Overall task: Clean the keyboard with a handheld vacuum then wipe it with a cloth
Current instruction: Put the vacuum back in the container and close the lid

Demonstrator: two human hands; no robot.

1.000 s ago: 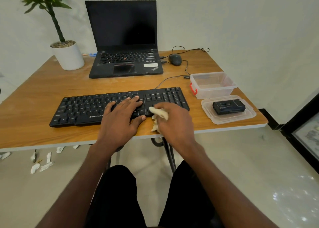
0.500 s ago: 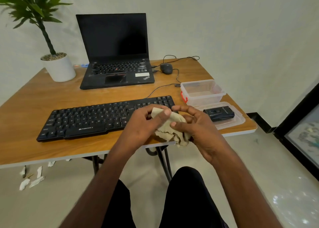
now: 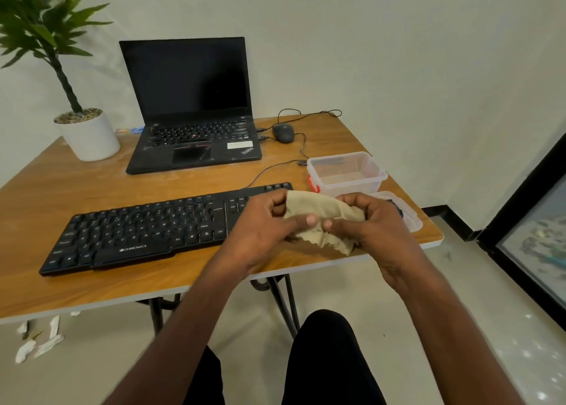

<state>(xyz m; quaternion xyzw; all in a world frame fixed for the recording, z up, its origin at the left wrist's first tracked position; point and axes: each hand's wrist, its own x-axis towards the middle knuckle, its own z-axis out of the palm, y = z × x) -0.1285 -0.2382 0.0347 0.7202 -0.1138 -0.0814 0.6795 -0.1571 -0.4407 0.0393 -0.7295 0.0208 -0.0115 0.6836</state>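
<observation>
A black keyboard point(image 3: 147, 230) lies across the front of the wooden table point(image 3: 92, 190). Both hands hold a beige cloth point(image 3: 321, 213) in the air just above the keyboard's right end. My left hand point(image 3: 263, 230) pinches the cloth's left part with thumb and fingers. My right hand point(image 3: 367, 224) grips its right part, thumb pressed on the front. The hands hide the keyboard's number pad and most of the black handheld vacuum point(image 3: 398, 210), which lies on a clear lid point(image 3: 413, 221) at the right.
An open black laptop point(image 3: 190, 123) stands at the back, with a wired mouse point(image 3: 283, 132) to its right. A white plant pot point(image 3: 88, 135) sits at back left. A clear plastic box point(image 3: 346, 175) stands near the right edge. Paper scraps point(image 3: 36, 343) lie on the floor.
My left hand left the keyboard and joined the right hand on the cloth. Both hands lifted the cloth off the table edge and spread it between them.
</observation>
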